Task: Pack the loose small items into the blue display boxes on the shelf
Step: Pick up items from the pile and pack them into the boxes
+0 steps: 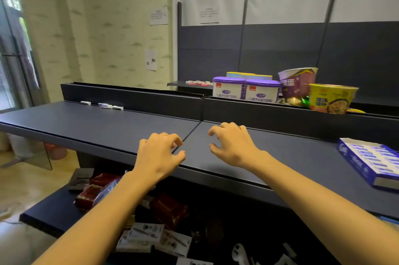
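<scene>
Both hands hover empty over the shelf top, fingers loosely curled and gripping nothing: left hand [160,152] at 6 o'clock of the view's centre, right hand [232,145] just beside it toward 5 o'clock.

Findings, largest first:

1. Shelf [108,126]: a dark, flat, two-section surface with a seam running between the hands.
2. Blue display box [370,162]: at 4 o'clock on the shelf, well apart from the right hand, open-topped and already holding rows of small blue-and-white packs. Only one box is in view.
3. Background stock at 2 o'clock: two purple-lidded tubs [246,91] and a yellow noodle bowl [332,98], behind the rear rail (not part of the task).
4. Loose small items [103,105]: three small white pieces at 10 o'clock, lying against the rear rail, well apart from the left hand and far from the box.

Assessment: the loose items appear to be light, stiff little packs, unlikely to be fragile, possibly slick if film-wrapped. A pinch across the short sides, thumb against forefinger, should serve; several could be gathered at once. The box looks like thin card, so it is best slid or held by its long walls.
</scene>
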